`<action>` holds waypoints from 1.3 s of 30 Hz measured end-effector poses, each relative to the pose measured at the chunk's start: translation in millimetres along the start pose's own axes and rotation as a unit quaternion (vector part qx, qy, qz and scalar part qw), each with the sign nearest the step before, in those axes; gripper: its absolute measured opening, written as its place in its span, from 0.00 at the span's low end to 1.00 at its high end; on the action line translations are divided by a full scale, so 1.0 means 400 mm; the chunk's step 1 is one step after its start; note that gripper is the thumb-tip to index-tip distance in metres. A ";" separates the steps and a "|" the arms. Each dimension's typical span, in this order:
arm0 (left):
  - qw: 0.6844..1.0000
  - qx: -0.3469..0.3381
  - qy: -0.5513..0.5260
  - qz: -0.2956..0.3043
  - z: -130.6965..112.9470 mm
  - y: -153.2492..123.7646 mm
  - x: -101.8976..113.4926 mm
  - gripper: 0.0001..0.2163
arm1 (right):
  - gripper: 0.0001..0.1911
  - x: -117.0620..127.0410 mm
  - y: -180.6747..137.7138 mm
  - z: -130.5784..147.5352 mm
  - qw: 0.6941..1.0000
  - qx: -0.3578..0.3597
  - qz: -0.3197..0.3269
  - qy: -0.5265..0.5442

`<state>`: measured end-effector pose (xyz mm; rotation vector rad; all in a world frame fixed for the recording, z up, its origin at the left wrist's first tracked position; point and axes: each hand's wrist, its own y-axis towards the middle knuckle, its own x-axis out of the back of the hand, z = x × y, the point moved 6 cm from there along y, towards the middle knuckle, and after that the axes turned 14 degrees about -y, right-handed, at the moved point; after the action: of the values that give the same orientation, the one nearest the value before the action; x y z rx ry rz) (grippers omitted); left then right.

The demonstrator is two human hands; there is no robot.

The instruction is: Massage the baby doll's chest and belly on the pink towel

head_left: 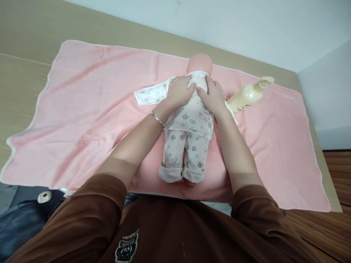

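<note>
A baby doll (pixel 192 120) in white printed top and trousers lies on a pink blanket (pixel 109 84), its bald head toward the far side. The trouser cuffs are rolled up. My left hand (pixel 181 89) rests on the doll's upper body at the left shoulder side, fingers stretched out flat. On the opposite shoulder side, my right hand (pixel 212 95) lies with its fingers spread over the cloth. Both thumbs point in toward each other. One white sleeve (pixel 150 94) extends out to the left; the other is mostly hidden behind my right forearm.
A cream pump bottle (pixel 246 95) lies tilted on the blanket, right of my right hand. Beneath the blanket is a wooden table (pixel 35 36), with a pale wall (pixel 246 29) behind it. Dark cloth (pixel 22 223) shows at the lower left, below the table edge.
</note>
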<state>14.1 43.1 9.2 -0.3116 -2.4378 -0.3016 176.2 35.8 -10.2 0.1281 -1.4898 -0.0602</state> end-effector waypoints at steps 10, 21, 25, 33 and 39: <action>1.000 0.012 0.014 0.000 0.007 0.003 -0.005 0.24 | 0.40 0.000 0.005 -0.012 0.999 0.017 0.003 0.037; 1.000 0.010 0.009 0.008 -0.005 -0.004 0.004 0.21 | 0.38 0.003 -0.001 0.000 0.999 0.008 -0.018 0.028; 0.999 0.015 0.024 0.023 -0.046 -0.028 0.021 0.19 | 0.40 -0.003 0.003 -0.004 1.000 0.008 -0.019 0.023; 0.996 0.021 0.052 0.063 -0.101 -0.064 0.028 0.17 | 0.44 0.012 -0.003 0.007 0.999 0.030 0.013 -0.022; 1.000 -0.014 0.007 0.024 -0.050 -0.028 0.015 0.18 | 0.40 0.040 -0.028 0.037 0.999 0.034 0.000 -0.017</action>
<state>18.0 27.6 26.8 -0.3777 -2.4095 -0.3154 163.3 22.0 5.2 0.1832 -1.5273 -0.0111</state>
